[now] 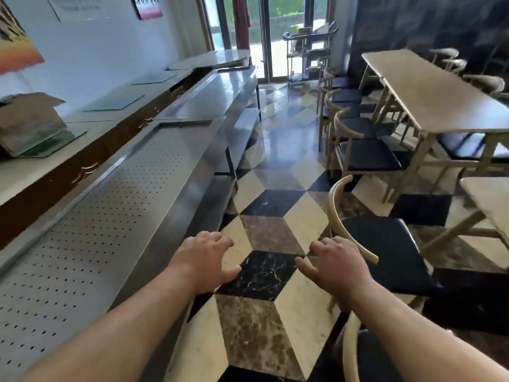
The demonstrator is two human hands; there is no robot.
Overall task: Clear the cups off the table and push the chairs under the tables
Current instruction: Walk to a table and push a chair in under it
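Curved-back wooden chair with black cushion (385,244): pulled out from pale wooden table (490,205), right of aisle. Right hand (334,267), left hand (205,260): fingers spread, empty. Advice: grasp backrest two-handed, push straight under. No cups visible.

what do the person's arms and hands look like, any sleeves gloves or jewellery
Both forearms are bare right to the bottom edge of the picture: no sleeves show. The left hand and right hand wear no gloves, and no watch, bracelet or ring can be seen on the wrists or fingers. No marks or tattoos show on the arms, though the picture is a little soft.
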